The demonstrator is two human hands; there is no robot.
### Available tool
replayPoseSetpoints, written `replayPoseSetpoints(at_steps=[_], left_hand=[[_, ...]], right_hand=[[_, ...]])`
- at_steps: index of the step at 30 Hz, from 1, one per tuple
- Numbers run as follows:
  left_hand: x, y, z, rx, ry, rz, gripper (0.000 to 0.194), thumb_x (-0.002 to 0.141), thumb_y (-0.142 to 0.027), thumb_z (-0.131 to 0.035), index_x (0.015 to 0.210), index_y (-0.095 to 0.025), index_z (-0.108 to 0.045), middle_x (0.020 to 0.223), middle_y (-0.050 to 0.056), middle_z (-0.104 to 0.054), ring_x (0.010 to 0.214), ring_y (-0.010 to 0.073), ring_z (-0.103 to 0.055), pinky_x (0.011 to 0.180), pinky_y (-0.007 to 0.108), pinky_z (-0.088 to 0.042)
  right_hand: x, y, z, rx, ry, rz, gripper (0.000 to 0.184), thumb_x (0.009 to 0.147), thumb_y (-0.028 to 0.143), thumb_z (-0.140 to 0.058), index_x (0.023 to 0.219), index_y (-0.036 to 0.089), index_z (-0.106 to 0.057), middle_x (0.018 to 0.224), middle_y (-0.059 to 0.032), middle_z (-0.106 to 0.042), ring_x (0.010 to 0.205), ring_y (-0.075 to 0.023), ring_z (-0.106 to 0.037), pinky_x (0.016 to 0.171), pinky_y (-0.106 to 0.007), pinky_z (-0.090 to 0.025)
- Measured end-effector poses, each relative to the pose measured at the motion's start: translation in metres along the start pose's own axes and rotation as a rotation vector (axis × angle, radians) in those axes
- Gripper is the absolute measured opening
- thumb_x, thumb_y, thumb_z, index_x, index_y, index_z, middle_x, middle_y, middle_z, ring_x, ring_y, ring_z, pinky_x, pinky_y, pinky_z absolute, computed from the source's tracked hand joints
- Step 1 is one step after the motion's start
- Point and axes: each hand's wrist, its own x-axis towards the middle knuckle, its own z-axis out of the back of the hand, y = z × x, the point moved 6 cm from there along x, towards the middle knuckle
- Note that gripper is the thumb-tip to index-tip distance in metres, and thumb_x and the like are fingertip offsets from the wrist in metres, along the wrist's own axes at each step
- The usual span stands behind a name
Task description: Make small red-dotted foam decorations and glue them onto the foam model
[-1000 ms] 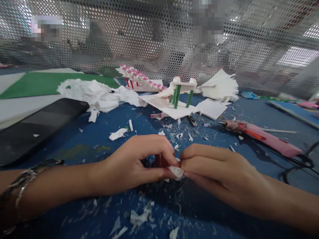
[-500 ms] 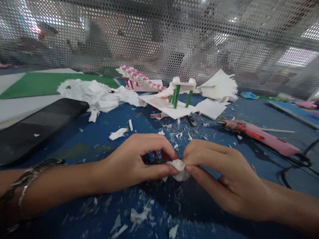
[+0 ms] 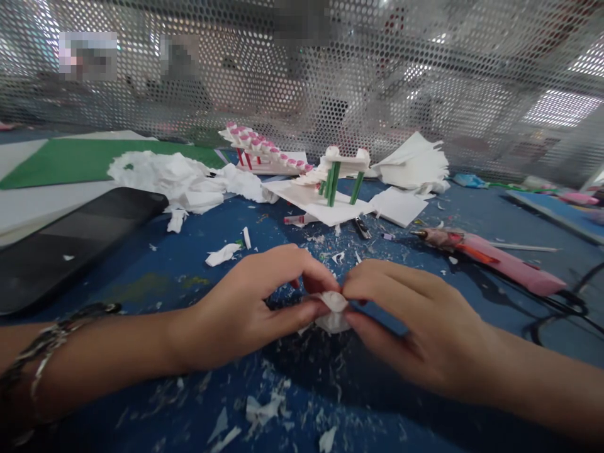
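Between my two hands is a small white paper rosette [image 3: 334, 303], rolled and rounded at the top, with looser paper below. My left hand [image 3: 268, 296] pinches its left side between thumb and forefinger. From the right, my right hand [image 3: 415, 321] grips the other side with thumb and bent forefinger. Both hands are low over the blue tabletop [image 3: 189, 402]. Just beyond them stands a small paper model [image 3: 306, 201] on green posts, and behind it a stepped piece [image 3: 264, 148] with pink dots on red posts.
A pink hot glue gun [image 3: 500, 258] lies at right with its black cable. At left are a dark phone [image 3: 80, 245], crumpled white tissue [image 3: 170, 179] and a green sheet [image 3: 89, 157]. Paper scraps [image 3: 264, 409] litter the table. A perforated metal screen [image 3: 283, 82] closes off the back.
Both hands have shifted slightly away from me and to the left with the rosette. Its top looks more tilted, and my right fingers have changed position slightly on it.
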Motion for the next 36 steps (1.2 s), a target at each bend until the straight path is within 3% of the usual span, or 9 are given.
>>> replayPoseSetpoints(at_steps=[5,10,15,21,29,36], left_hand=[[-0.001,-0.004,-0.003,-0.025,0.041,-0.065,0.009,0.078,-0.014,-0.052,0.085,-0.019,-0.053,0.079,-0.001,-0.059,0.075,0.0097,-0.054,0.068,0.020,-0.042],[-0.001,-0.009,-0.005,-0.026,0.059,-0.124,0.008,0.077,-0.012,-0.053,0.081,-0.018,-0.052,0.078,0.000,-0.060,0.075,0.0103,-0.053,0.069,0.021,-0.042],[0.000,-0.007,-0.007,-0.021,0.109,-0.093,0.007,0.077,-0.014,-0.053,0.083,-0.018,-0.053,0.078,-0.001,-0.059,0.074,0.0098,-0.053,0.069,0.020,-0.041],[0.002,-0.007,-0.016,-0.069,0.230,-0.027,0.031,0.070,-0.029,-0.062,0.096,-0.017,-0.051,0.095,0.002,-0.058,0.089,0.0136,-0.052,0.078,0.022,-0.041],[-0.003,-0.010,-0.026,-0.008,0.270,-0.012,0.009,0.083,-0.022,-0.044,0.089,-0.018,-0.050,0.087,0.000,-0.057,0.084,0.0122,-0.050,0.078,0.021,-0.040],[-0.002,-0.010,-0.024,0.083,0.276,-0.009,0.012,0.082,-0.011,-0.038,0.081,-0.018,-0.047,0.080,-0.001,-0.056,0.075,0.0117,-0.051,0.072,0.022,-0.040]], right_hand=[[0.001,0.006,0.000,-0.094,0.022,0.078,0.023,0.085,0.017,-0.034,0.068,0.015,-0.049,0.064,-0.0013,-0.053,0.058,-0.0096,-0.042,0.054,-0.021,-0.034],[0.000,0.010,-0.001,-0.145,0.075,0.121,0.026,0.084,0.014,-0.033,0.060,0.018,-0.043,0.054,0.0029,-0.042,0.050,-0.0091,-0.031,0.047,-0.022,-0.025],[-0.002,0.013,0.002,-0.177,0.011,0.170,0.025,0.083,0.014,-0.034,0.059,0.019,-0.041,0.050,0.0047,-0.037,0.048,-0.0090,-0.027,0.045,-0.022,-0.022],[-0.001,0.018,0.006,-0.150,-0.106,0.199,0.031,0.084,0.016,-0.034,0.054,0.017,-0.043,0.049,0.0038,-0.040,0.048,-0.0083,-0.029,0.045,-0.021,-0.025],[-0.003,0.016,0.004,-0.124,-0.199,0.181,0.027,0.082,0.013,-0.036,0.057,0.017,-0.045,0.052,0.0030,-0.047,0.050,-0.0078,-0.036,0.046,-0.021,-0.031],[-0.003,0.014,0.002,-0.184,-0.167,0.178,0.018,0.077,0.024,-0.040,0.062,0.017,-0.046,0.054,0.0017,-0.050,0.050,-0.0097,-0.039,0.046,-0.023,-0.031]])
